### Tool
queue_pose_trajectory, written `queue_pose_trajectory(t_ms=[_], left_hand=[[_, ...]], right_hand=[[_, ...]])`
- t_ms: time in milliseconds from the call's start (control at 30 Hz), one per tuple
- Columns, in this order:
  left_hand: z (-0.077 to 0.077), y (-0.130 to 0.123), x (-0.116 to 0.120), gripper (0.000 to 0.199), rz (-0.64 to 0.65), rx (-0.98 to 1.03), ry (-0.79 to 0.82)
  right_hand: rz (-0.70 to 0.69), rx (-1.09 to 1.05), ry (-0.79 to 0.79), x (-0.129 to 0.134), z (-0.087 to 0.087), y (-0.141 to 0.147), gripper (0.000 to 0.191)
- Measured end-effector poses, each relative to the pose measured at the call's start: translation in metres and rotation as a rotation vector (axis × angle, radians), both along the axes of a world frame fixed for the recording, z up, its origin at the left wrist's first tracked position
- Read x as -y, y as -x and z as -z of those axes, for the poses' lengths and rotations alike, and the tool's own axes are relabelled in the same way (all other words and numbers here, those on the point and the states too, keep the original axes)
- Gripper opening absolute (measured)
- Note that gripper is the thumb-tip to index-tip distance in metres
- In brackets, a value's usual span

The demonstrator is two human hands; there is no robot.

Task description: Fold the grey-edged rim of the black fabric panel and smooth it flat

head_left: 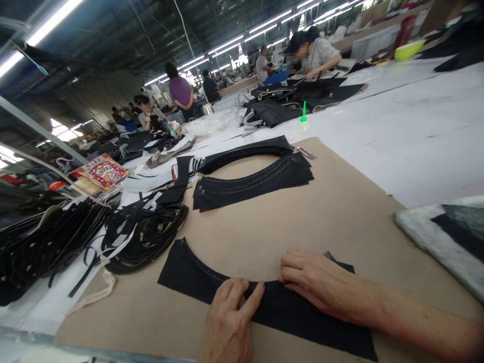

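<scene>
On brown sheeting (242, 229) — fingers (236, 289) touch a black strip (291, 316).

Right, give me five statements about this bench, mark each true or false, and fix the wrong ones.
1. The left hand and right hand both touch one curved black piece. True.
2. The small pink snips are in the right hand. False: they lie on the brown board.
3. More black pieces lie beyond the hands. True.
4. The bright green pointed item stands on the brown board. False: it is on the white tabletop.
5. The curved black piece lies over the brown board. True.
</scene>
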State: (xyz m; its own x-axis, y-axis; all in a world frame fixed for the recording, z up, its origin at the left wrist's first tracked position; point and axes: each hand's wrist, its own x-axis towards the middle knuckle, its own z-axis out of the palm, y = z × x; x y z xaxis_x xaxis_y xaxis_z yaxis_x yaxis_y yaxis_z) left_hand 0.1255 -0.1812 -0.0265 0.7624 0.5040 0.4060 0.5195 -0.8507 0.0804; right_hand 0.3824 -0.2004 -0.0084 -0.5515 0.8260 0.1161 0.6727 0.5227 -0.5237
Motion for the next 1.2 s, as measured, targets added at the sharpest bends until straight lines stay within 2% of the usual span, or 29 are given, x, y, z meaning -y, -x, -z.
queue_pose_trajectory(t_ms=[200, 367, 467, 600, 733, 900, 1100, 1200], left_hand=[[-0.001, -0.003, 0.0, 0.046, -0.007, 0.036, 0.063], [-0.014, 0.012, -0.019, 0.042, 0.072, -0.016, 0.162], [-0.02, 0.012, -0.023, 0.038, 0.092, 0.025, 0.28], [-0.019, -0.012, -0.008, 0.036, -0.067, 0.148, 0.492], [-0.016, -0.037, 0.004, 0.029, -0.172, 0.177, 0.598], [-0.016, -0.046, 0.003, 0.023, -0.171, 0.175, 0.559], [-0.005, -0.047, 0.005, 0.021, -0.113, 0.106, 0.316], [-0.004, -0.047, 0.006, 0.021, -0.109, 0.153, 0.263]], right_hand=[[-0.01, 0.004, 0.011, 0.003, -0.002, -0.007, 0.011], [0.049, 0.009, 0.053, 0.009, -0.003, 0.006, 0.011], [0.121, 0.009, 0.072, 0.01, -0.006, 0.017, 0.014], [0.175, 0.004, 0.11, 0.009, -0.01, 0.023, 0.01], [0.194, -0.02, 0.18, 0.004, -0.011, 0.021, 0.008], [0.208, -0.038, 0.204, 0.002, -0.008, 0.019, 0.007], [0.215, -0.03, 0.179, 0.002, -0.007, 0.02, 0.008], [0.205, -0.031, 0.165, 0.003, -0.007, 0.019, 0.007]])
